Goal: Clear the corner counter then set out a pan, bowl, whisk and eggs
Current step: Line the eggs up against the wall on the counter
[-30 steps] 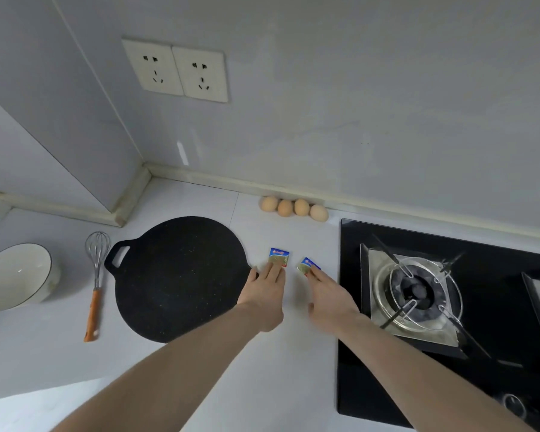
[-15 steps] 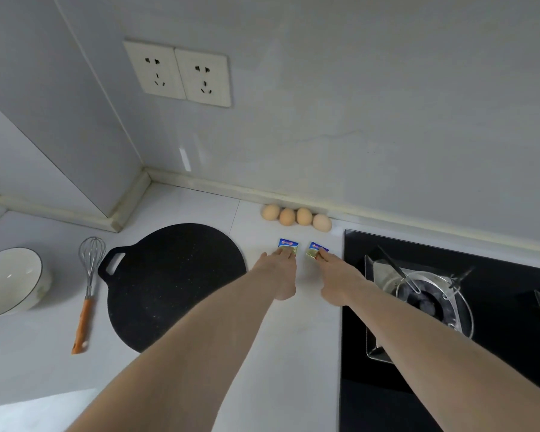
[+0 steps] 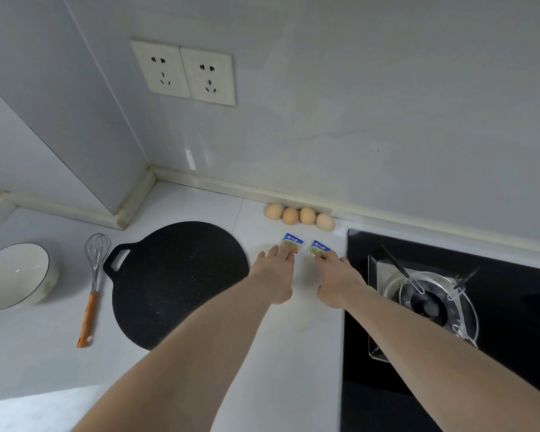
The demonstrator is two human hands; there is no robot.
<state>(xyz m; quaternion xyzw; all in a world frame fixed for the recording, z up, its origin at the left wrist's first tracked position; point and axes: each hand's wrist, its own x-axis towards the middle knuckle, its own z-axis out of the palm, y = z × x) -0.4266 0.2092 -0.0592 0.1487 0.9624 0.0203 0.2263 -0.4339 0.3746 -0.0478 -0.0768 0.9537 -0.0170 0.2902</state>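
left hand (image 3: 273,272) grip flat, fingertips on left butter packet (image 3: 292,242) | right hand (image 3: 337,275) grip flat, fingertips on right butter packet (image 3: 318,247) | table (image 3: 287,353): four eggs (image 3: 299,215) by wall, black pan (image 3: 176,283), whisk (image 3: 92,285), bowl (image 3: 13,275) at left

Bowl (image 3: 11,275) cut off at left edge. Stove (image 3: 449,307) cut off right & bottom. Packet (image 3: 292,243) print too small.
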